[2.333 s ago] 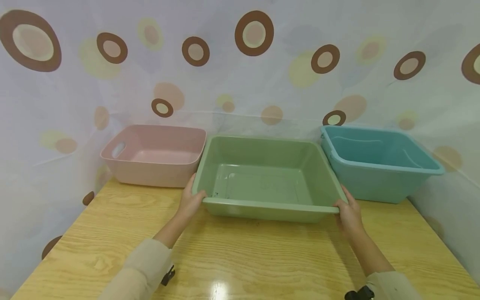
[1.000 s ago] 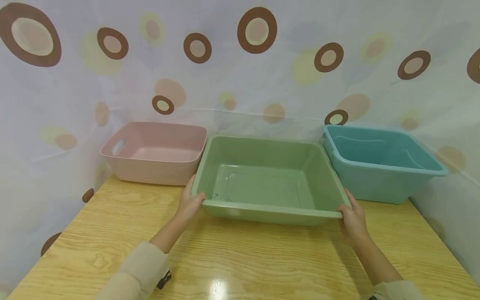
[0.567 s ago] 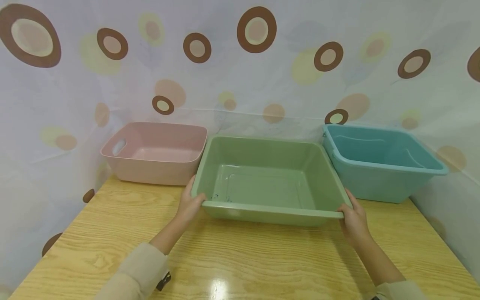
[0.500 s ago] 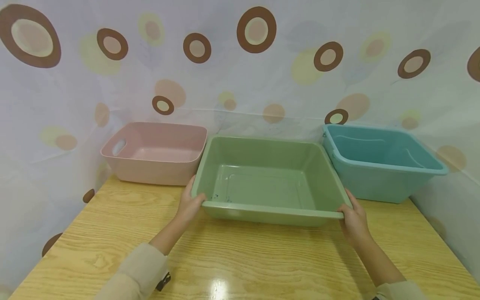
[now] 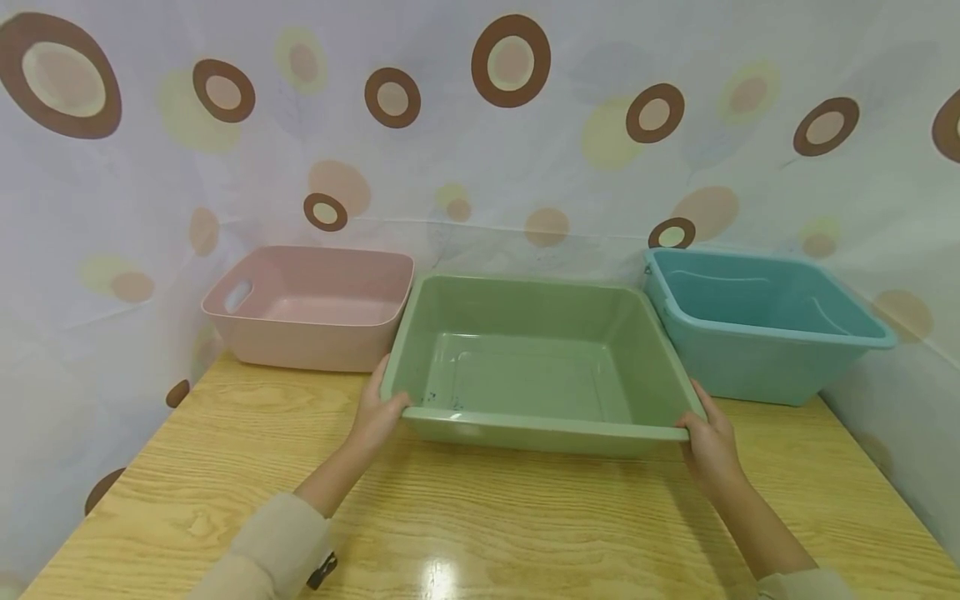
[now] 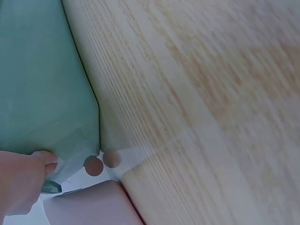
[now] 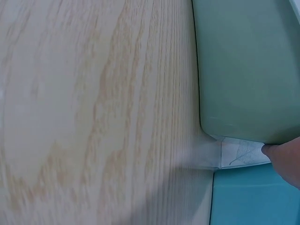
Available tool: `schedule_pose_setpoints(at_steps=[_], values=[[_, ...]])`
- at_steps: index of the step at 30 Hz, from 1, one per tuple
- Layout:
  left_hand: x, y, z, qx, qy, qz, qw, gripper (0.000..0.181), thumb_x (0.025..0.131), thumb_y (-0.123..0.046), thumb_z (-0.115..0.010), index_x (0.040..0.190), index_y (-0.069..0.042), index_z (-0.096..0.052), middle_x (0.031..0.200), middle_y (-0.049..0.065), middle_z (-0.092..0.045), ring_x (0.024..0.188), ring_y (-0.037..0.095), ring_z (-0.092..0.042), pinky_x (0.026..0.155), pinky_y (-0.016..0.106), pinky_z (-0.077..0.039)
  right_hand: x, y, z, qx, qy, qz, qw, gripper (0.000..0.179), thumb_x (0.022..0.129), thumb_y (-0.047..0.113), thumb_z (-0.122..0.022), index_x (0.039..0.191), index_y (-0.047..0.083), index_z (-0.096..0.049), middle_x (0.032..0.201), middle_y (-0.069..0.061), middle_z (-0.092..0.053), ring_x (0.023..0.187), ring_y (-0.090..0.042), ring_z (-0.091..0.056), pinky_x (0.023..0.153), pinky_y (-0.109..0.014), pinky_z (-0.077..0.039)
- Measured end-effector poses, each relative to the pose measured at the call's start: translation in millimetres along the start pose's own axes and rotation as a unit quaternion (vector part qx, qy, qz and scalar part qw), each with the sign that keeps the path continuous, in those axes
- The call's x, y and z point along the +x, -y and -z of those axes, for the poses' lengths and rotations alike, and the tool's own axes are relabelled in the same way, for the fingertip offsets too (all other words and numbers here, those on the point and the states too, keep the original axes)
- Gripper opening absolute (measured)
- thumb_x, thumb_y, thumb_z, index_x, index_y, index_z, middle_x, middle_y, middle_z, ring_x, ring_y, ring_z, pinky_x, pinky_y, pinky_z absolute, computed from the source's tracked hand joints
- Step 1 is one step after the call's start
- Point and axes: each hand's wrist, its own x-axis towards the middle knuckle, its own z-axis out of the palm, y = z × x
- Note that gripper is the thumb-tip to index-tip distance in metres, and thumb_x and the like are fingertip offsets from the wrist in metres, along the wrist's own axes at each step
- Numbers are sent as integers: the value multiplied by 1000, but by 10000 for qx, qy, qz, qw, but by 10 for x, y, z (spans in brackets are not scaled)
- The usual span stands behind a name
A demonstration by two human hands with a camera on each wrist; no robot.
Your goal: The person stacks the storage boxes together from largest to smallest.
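In the head view a green plastic basin [image 5: 525,375] sits on the wooden table between two other tubs. My left hand [image 5: 377,412] grips its near left corner, thumb over the rim. At the near right corner, my right hand [image 5: 708,437] holds the rim the same way. The left wrist view has the basin's outer wall [image 6: 42,84] with my left hand [image 6: 21,180] at its edge. In the right wrist view only part of my right hand [image 7: 286,161] shows, beneath the rim of the basin [image 7: 248,70].
A pink tub [image 5: 315,342] with a handle hole stands left of the basin, close against it. To the right is a blue tub [image 5: 757,358], its rim near the basin's. The wooden table [image 5: 510,525] stretches in front. A patterned cloth [image 5: 450,150] hangs behind.
The green basin's near edge has shifted slightly towards me, both hands keeping their hold on its corners. The pink and blue tubs stay in place.
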Motion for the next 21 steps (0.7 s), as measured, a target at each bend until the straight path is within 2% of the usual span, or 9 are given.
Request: schedule_pose_setpoints(at_steps=[15,21], values=[[-38,-6,12,24,2,-113,9999,83,70,5,-45,147,1,-14,146,27,-27,129,43,-33,105,53,-35,-22,-16,7,-12,-80,-71,9999,79,83,-8,-29,150,20,3,156,-4,10,141,-28,-5,77,-6,-41],[-42,8,16,1,1,-85,10000,83,70,5,-45,147,0,-13,146,26,-27,128,43,-34,105,53,-35,-38,-27,14,-70,-54,-79,9999,78,84,-7,-30,150,21,2,157,-6,8,135,-21,-16,77,-7,-43]])
